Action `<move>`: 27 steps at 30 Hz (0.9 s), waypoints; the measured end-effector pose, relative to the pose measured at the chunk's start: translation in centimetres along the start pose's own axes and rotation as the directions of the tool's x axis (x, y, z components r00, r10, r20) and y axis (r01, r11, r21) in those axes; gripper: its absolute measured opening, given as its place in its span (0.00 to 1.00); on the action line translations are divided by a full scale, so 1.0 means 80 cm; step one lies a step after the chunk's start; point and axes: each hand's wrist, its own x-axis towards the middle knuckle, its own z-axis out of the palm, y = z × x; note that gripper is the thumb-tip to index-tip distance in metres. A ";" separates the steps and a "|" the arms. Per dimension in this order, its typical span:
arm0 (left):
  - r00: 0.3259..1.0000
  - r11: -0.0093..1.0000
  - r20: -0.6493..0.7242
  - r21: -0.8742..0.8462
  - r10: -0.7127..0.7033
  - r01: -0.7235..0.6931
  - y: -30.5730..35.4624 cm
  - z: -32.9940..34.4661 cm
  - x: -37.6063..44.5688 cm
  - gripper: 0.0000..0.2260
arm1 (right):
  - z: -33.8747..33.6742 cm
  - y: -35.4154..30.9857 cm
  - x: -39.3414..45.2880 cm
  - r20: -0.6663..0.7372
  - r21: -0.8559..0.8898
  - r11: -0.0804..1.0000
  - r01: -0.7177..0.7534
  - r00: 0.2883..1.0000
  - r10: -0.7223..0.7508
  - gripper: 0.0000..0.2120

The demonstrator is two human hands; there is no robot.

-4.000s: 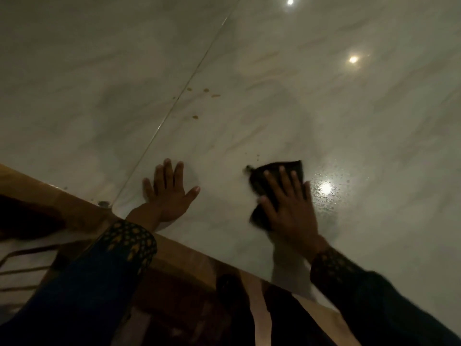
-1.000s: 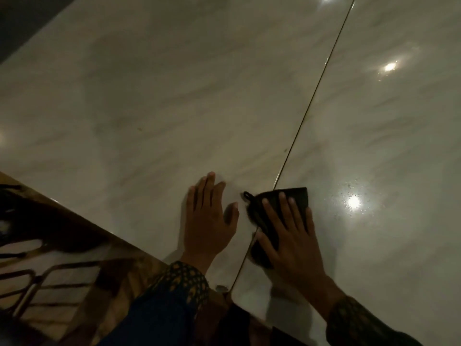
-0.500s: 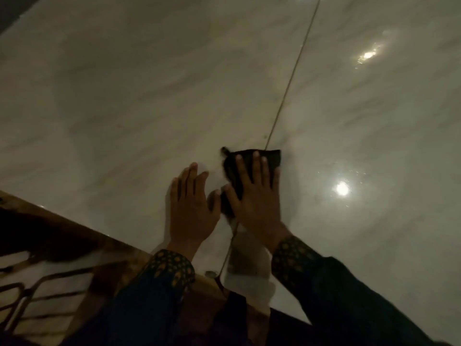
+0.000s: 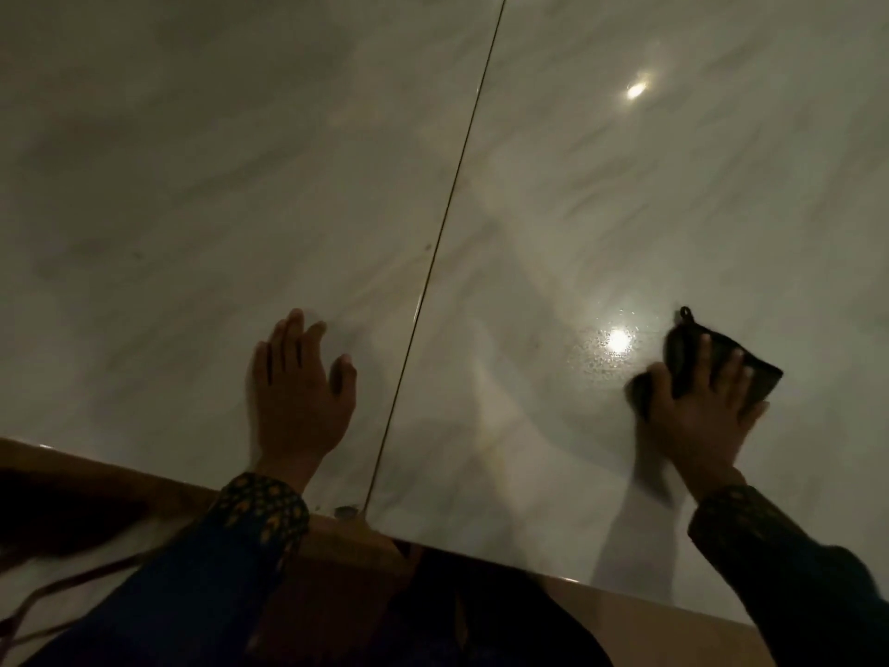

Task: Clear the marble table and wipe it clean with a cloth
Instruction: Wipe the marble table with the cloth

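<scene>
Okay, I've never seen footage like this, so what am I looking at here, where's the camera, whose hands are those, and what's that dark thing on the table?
There is no machine here. The picture comes from one wide-angle camera worn on a person's head, looking forward and down, so the arms reach in from the bottom. The pale shiny surface is a marble table, with a thin seam between two slabs and bright spots where lamps reflect. The left hand lies flat on the marble with its fingers straight, holding nothing. The right hand presses a dark cloth against the table with spread fingers, as in wiping. Nothing else shows on the marble. The picture is dim and a little blurred.
</scene>
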 end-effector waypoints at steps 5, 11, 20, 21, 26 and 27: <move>1.000 1.000 0.004 0.000 0.008 -0.008 0.001 0.000 -0.001 0.25 | 0.041 -0.104 -0.092 -0.053 -0.058 0.914 0.402 0.913 -0.405 0.33; 0.997 1.000 0.072 -0.013 0.007 -0.006 -0.008 -0.005 -0.009 0.27 | 0.070 -0.122 -0.169 0.179 -0.044 0.606 0.795 0.603 -0.778 0.35; 0.986 0.995 0.140 -0.033 -0.088 0.093 -0.027 -0.010 -0.133 0.25 | 0.050 -0.125 -0.088 0.203 -0.036 0.571 0.820 0.565 -0.799 0.34; 0.984 0.994 0.148 -0.019 -0.100 0.103 -0.028 -0.007 -0.143 0.25 | 0.056 -0.144 -0.085 0.190 -0.027 0.590 0.807 0.583 -0.790 0.35; 0.984 0.991 0.133 -0.050 -0.117 0.124 -0.017 -0.009 -0.142 0.25 | 0.090 -0.231 -0.105 0.179 -0.049 0.556 0.830 0.555 -0.812 0.36; 0.985 0.992 0.132 -0.052 -0.111 0.119 -0.017 -0.010 -0.141 0.25 | 0.094 -0.235 -0.114 0.175 -0.054 0.524 0.850 0.525 -0.833 0.36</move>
